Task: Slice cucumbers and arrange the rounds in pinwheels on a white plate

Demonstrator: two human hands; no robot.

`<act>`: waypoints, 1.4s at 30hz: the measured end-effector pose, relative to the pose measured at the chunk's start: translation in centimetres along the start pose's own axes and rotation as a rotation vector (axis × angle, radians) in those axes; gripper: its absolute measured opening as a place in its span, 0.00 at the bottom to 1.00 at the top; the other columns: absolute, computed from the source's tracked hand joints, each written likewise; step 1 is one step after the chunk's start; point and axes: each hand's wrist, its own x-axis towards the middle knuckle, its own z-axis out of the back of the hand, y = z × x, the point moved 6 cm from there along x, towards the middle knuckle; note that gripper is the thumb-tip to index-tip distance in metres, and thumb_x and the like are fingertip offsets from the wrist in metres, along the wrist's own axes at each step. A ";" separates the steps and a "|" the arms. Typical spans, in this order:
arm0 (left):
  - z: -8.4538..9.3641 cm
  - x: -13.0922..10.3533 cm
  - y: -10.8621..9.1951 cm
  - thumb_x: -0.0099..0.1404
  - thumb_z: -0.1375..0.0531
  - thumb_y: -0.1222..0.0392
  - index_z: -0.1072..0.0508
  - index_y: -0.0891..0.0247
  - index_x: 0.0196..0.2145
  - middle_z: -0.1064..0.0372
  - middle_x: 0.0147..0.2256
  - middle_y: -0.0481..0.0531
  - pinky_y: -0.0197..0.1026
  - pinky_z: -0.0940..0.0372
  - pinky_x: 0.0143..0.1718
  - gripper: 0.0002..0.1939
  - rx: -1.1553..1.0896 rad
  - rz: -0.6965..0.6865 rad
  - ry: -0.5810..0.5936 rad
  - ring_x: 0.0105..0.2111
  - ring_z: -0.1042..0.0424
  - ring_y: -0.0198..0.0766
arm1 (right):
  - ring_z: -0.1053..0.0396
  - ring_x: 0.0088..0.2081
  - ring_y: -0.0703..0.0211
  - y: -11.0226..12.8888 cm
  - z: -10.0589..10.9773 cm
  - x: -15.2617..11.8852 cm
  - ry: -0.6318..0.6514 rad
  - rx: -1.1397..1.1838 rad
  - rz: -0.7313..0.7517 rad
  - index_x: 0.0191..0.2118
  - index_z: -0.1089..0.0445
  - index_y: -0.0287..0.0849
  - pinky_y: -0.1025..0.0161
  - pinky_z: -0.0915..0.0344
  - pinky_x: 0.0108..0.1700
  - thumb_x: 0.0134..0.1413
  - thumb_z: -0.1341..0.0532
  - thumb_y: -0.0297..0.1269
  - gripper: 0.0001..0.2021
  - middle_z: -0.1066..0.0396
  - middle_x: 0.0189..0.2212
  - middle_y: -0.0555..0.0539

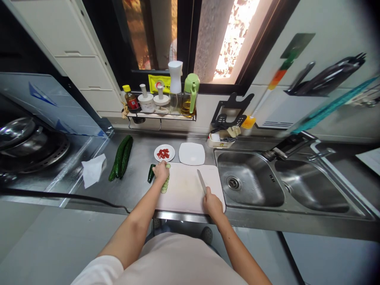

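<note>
The row of cucumber slices point(165, 185) lies along the left edge of the cutting board point(190, 192), so a sideways nudge from your left hand point(160, 171) could push some over that edge onto the counter. The cucumber piece point(151, 174), just left of the board, could roll if your knuckles bump it. Reaching further past the board's far edge could tip the round plate point(170, 148) holding red pieces point(163, 154). The knife point(202, 182) is bare over the right half of the board; swinging it left while your other hand is there would risk a cut.

Your left arm stretches forward to the board's far left corner, wrist bent down, fingers curled over the far end of the row; you hide their tips, so I cannot tell whether they pinch a slice. Your right arm angles in across the board's near right corner, fingers wrapped around the knife's handle, blade pointing toward the board's far edge.
</note>
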 end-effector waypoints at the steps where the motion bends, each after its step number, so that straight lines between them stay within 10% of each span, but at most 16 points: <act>1: 0.1 -0.1 -0.1 0.61 0.46 0.62 0.30 0.58 0.41 0.28 0.41 0.53 0.45 0.48 0.45 0.10 -0.017 0.005 -0.002 0.45 0.33 0.45 | 0.29 0.39 0.52 0.0 0.0 0.0 0.003 -0.001 -0.001 0.53 0.46 0.40 0.62 0.41 0.37 0.60 0.56 0.31 0.16 0.27 0.35 0.39; 10: -0.8 -1.7 -2.4 0.57 0.42 0.61 0.26 0.55 0.39 0.25 0.35 0.47 0.42 0.44 0.45 0.11 -0.286 -0.047 0.180 0.39 0.29 0.38 | 0.29 0.39 0.52 0.0 -0.2 0.1 0.005 0.004 -0.003 0.53 0.46 0.41 0.61 0.41 0.37 0.61 0.56 0.31 0.16 0.28 0.35 0.39; 18: -2.2 -4.5 -6.1 0.55 0.40 0.61 0.23 0.57 0.32 0.25 0.32 0.47 0.39 0.41 0.42 0.07 -0.187 -0.380 0.435 0.35 0.28 0.37 | 0.29 0.40 0.53 -0.1 -0.2 0.1 -0.009 0.006 -0.001 0.54 0.47 0.41 0.62 0.41 0.38 0.60 0.56 0.31 0.17 0.27 0.36 0.39; 26: -3.1 -5.1 -7.3 0.58 0.42 0.63 0.24 0.54 0.39 0.27 0.42 0.52 0.46 0.46 0.50 0.11 -0.049 -0.519 0.391 0.46 0.33 0.45 | 0.28 0.39 0.52 -0.1 -0.2 0.0 -0.017 0.010 0.010 0.53 0.46 0.40 0.61 0.41 0.37 0.60 0.55 0.31 0.16 0.27 0.35 0.38; 42: -4.0 -3.8 -4.5 0.58 0.39 0.54 0.28 0.55 0.37 0.34 0.47 0.52 0.47 0.50 0.50 0.09 0.082 -0.279 0.305 0.51 0.42 0.47 | 0.29 0.38 0.54 0.0 0.4 -1.4 0.003 -0.023 0.153 0.54 0.46 0.42 0.64 0.46 0.34 0.61 0.55 0.32 0.16 0.27 0.36 0.41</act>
